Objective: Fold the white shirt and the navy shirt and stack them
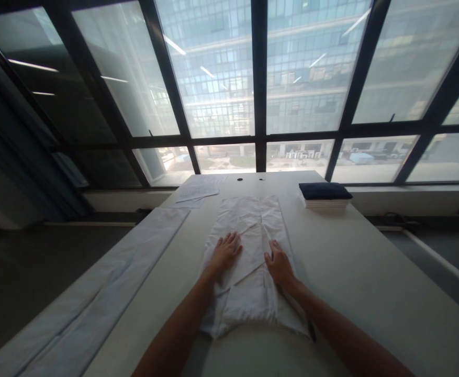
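Note:
A white folded garment (pixel 248 301) with thin straps across it lies flat on the white table before me, wrinkled near its front edge. My left hand (pixel 226 253) rests palm down on the garment's left side, fingers spread. On the right side, my right hand (pixel 279 264) touches the cloth with its fingers stretched forward and the thumb apart. Between the two hands run the thin straps and a lengthwise fold. A small dark item (pixel 311 331) shows at the garment's front right corner, partly covered by my right forearm.
A dark blue folded cloth (pixel 325 190) tops a white stack (pixel 325 204) at the table's back right. Papers (pixel 198 191) lie at the back left. Long white fabric (pixel 96 293) covers the left edge. Large windows (pixel 221 68) rise behind the table (pixel 370 293).

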`<act>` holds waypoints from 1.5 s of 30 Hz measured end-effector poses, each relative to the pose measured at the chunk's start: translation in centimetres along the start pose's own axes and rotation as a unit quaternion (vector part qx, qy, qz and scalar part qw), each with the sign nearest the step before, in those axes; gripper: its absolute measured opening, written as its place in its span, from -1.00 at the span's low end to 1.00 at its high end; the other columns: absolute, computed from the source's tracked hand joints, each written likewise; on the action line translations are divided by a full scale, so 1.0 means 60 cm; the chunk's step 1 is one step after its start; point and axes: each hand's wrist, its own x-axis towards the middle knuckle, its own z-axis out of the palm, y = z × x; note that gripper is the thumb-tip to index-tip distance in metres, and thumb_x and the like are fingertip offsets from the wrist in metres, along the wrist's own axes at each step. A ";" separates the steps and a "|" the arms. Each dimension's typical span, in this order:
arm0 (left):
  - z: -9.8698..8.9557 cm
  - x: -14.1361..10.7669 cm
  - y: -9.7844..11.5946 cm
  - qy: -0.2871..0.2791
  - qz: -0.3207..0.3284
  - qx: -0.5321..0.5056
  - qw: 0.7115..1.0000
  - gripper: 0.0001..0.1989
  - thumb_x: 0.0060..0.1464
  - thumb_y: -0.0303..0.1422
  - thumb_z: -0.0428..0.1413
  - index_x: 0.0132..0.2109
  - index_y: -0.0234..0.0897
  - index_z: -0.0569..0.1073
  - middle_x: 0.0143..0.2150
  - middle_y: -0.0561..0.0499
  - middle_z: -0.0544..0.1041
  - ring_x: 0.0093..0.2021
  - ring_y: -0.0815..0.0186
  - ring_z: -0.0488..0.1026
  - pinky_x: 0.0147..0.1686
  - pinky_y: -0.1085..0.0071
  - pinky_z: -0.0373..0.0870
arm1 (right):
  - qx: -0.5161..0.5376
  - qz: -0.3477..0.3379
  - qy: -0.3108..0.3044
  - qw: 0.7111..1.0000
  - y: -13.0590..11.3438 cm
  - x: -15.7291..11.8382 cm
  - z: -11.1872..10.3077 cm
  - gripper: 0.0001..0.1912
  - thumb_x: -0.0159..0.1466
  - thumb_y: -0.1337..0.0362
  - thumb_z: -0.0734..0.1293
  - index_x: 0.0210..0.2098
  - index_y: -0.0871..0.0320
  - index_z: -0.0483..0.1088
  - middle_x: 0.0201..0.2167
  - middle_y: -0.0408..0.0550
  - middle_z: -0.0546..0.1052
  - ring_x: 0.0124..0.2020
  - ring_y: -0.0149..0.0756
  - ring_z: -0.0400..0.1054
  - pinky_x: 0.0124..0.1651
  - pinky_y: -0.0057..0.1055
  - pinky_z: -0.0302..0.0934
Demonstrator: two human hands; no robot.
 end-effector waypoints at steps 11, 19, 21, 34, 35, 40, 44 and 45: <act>0.012 0.000 -0.010 -0.002 -0.017 0.021 1.000 -0.46 0.39 -0.14 -0.15 0.43 -0.15 0.18 0.48 -0.06 0.10 0.48 0.09 -0.01 0.40 0.01 -0.06 | 0.097 0.070 0.087 0.989 0.085 0.009 -0.098 -0.48 0.15 0.27 0.25 0.06 0.29 0.53 0.05 0.17 0.58 -0.01 -0.02 0.53 0.09 -0.18 0.37; 0.013 0.000 -0.010 0.006 -0.019 0.004 1.000 -0.47 0.39 -0.14 -0.13 0.41 -0.14 0.21 0.48 -0.07 0.12 0.47 0.07 0.01 0.39 0.00 -0.06 | 0.118 0.141 0.132 0.974 0.199 -0.016 -0.182 -0.36 0.10 0.14 0.31 0.11 0.36 0.48 -0.02 0.26 0.60 -0.10 0.06 0.56 -0.07 -0.16 0.44; 0.013 0.000 -0.009 0.005 -0.021 0.005 1.000 -0.47 0.39 -0.13 -0.14 0.42 -0.13 0.20 0.48 -0.06 0.12 0.47 0.08 0.01 0.39 0.00 -0.07 | 0.124 0.162 0.128 0.971 0.232 -0.019 -0.196 -0.30 0.09 0.13 0.33 0.15 0.40 0.43 -0.01 0.31 0.59 -0.12 0.05 0.57 -0.11 -0.16 0.46; -0.005 -0.029 -0.009 0.011 -0.077 0.051 0.996 -0.42 0.41 -0.11 -0.21 0.47 -0.13 0.08 0.49 -0.10 0.07 0.48 -0.02 -0.04 0.37 -0.13 -0.13 | -0.158 -0.075 -0.032 0.984 0.139 -0.048 -0.136 -0.47 0.40 0.19 0.11 0.28 0.23 0.33 0.39 0.16 0.22 0.44 -0.08 -0.02 0.41 -0.05 -0.06; -0.008 -0.034 -0.016 0.015 -0.087 0.057 0.995 -0.42 0.41 -0.10 -0.22 0.47 -0.15 0.08 0.49 -0.11 0.07 0.48 -0.04 -0.04 0.37 -0.13 -0.12 | -0.178 -0.079 -0.056 0.979 0.135 -0.052 -0.130 -0.45 0.41 0.17 0.11 0.31 0.25 0.29 0.41 0.17 0.19 0.45 -0.07 -0.05 0.42 -0.04 -0.09; -0.022 -0.051 -0.073 0.015 -0.136 0.071 0.988 -0.40 0.41 -0.06 -0.25 0.44 -0.20 0.14 0.49 -0.16 0.07 0.47 0.01 -0.02 0.36 -0.05 -0.06 | -0.230 -0.085 -0.097 0.965 0.145 -0.061 -0.119 -0.39 0.44 0.11 0.10 0.36 0.33 0.22 0.41 0.22 0.16 0.44 -0.05 -0.04 0.44 -0.05 -0.19; -0.031 -0.060 -0.107 0.011 -0.183 0.082 0.980 -0.40 0.41 -0.10 -0.24 0.43 -0.29 0.15 0.49 -0.23 0.05 0.47 0.00 -0.02 0.35 -0.11 -0.04 | -0.234 -0.086 -0.094 0.964 0.148 -0.061 -0.120 -0.39 0.43 0.13 0.11 0.36 0.34 0.21 0.42 0.23 0.14 0.45 -0.06 -0.05 0.44 -0.07 -0.19; -0.031 -0.063 -0.111 0.016 -0.185 0.085 0.979 -0.41 0.41 -0.11 -0.23 0.43 -0.31 0.16 0.48 -0.25 0.06 0.47 0.01 0.00 0.35 -0.11 -0.04 | -0.235 -0.086 -0.095 0.964 0.148 -0.061 -0.121 -0.39 0.43 0.13 0.11 0.36 0.34 0.21 0.42 0.22 0.15 0.45 -0.06 -0.05 0.43 -0.07 -0.19</act>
